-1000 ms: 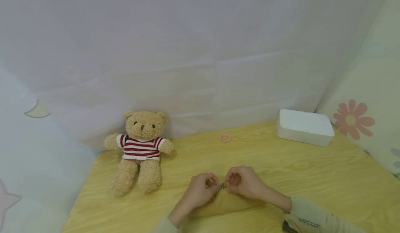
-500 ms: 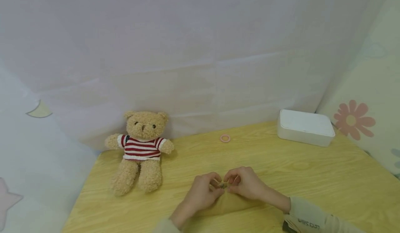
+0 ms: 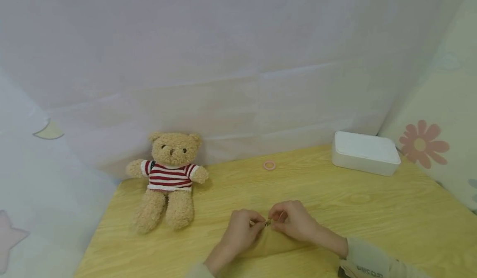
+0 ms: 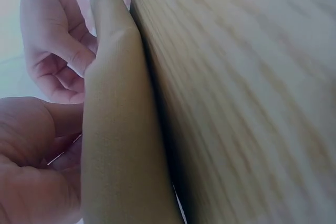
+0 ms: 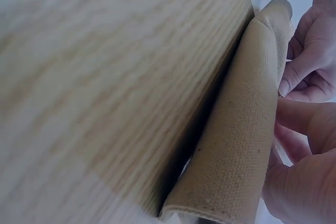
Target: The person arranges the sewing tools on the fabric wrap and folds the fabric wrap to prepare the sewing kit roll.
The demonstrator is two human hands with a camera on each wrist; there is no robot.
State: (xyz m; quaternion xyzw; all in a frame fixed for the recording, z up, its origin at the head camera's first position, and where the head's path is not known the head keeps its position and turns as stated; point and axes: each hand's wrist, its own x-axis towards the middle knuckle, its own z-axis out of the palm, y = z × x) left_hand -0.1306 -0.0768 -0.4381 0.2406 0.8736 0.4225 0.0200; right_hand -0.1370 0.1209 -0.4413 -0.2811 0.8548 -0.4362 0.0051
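Observation:
A tan canvas pouch (image 3: 271, 245) lies on the table under both hands. A small metal fastener (image 3: 267, 223) shows at its top edge, too small to make out its kind. My left hand (image 3: 238, 230) pinches at the fastener with thumb and forefinger. Close beside it, my right hand (image 3: 292, 221) pinches the pouch's edge by the fastener. In the left wrist view the pouch (image 4: 121, 124) hides the fingertips of my left hand (image 4: 31, 161). The right wrist view shows the pouch's woven side (image 5: 233, 129) beside my right hand (image 5: 310, 177).
A teddy bear (image 3: 169, 178) in a striped top sits against the back wall at the left. A pink ring (image 3: 269, 165) lies at the back of the wooden table (image 3: 354, 203). At the back right stands a white box (image 3: 365, 153).
Both hands stay at the pouch, with small finger movements around the fastener. The left fingers spread slightly, then closed in again, and the fastener turned a little. The head view shifted slightly.

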